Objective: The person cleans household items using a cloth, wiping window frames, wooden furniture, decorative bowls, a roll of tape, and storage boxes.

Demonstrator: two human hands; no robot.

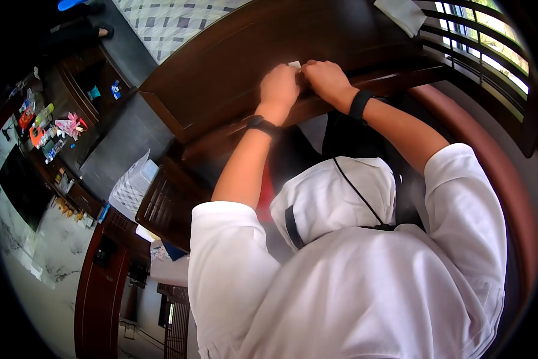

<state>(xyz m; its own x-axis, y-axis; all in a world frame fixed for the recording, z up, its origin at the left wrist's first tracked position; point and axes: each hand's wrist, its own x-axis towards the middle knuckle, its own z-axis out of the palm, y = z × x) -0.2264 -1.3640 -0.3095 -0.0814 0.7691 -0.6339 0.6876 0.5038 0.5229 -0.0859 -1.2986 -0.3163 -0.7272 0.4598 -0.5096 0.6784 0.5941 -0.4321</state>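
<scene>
My left hand [279,87] is closed, its fingers pinched at the top edge of a dark brown wooden panel [221,84]. A small white piece [295,64] pokes out beside its fingertips. Close by on the right, my right hand [325,80] is closed too, its fingers curled near the same white piece. Whatever lies under its fingers is hidden. Both wrists wear dark bands, and the arms come out of white sleeves.
A white cloth [402,15] hangs at the panel's upper right, by a slatted window [484,36]. Checked bedding [173,24] lies beyond the panel. On the left are a cluttered shelf [56,128] and a white basket [134,185]. Another person's foot [106,32] shows at upper left.
</scene>
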